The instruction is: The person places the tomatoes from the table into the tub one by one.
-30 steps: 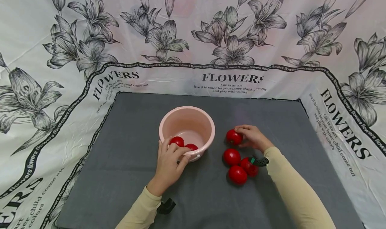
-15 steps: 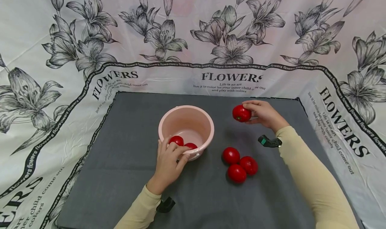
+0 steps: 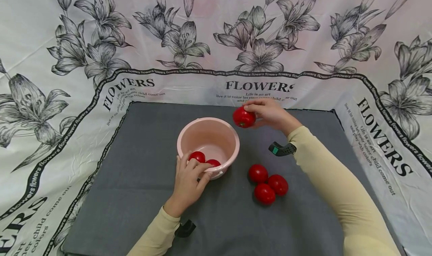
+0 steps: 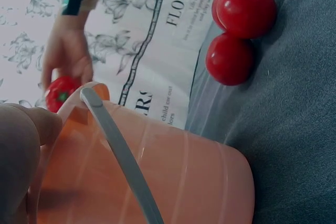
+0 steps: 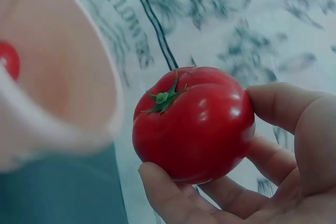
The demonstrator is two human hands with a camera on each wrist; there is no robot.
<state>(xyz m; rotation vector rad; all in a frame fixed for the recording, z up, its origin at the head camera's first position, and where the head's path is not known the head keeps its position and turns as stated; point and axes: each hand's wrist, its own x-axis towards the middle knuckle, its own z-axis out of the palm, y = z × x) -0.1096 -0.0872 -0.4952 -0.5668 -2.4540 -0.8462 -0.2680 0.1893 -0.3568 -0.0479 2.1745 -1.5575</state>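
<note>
A pink bucket (image 3: 208, 128) with a grey handle (image 4: 123, 153) stands on the dark table, two red tomatoes (image 3: 197, 157) inside it. At its near rim my left hand (image 3: 189, 183) grips the wall, fingers over the edge and thumb outside. My right hand (image 3: 271, 115) holds another tomato (image 3: 244, 117) in the air, just beyond the bucket's far right rim. In the right wrist view this tomato (image 5: 197, 124) shows its green stem, pinched between thumb and fingers. Three more tomatoes (image 3: 264, 194) lie clustered on the table right of the bucket.
The dark grey table mat (image 3: 135, 196) spreads around the bucket. Beyond its far edge hangs a white cloth (image 3: 189, 87) printed with lilies and lettering. Black bands (image 3: 185, 229) sit at both wrists.
My right hand picked up a tomato from beside the cluster, raised it away from me, then carried it left toward the bucket. My left hand stayed on the rim.
</note>
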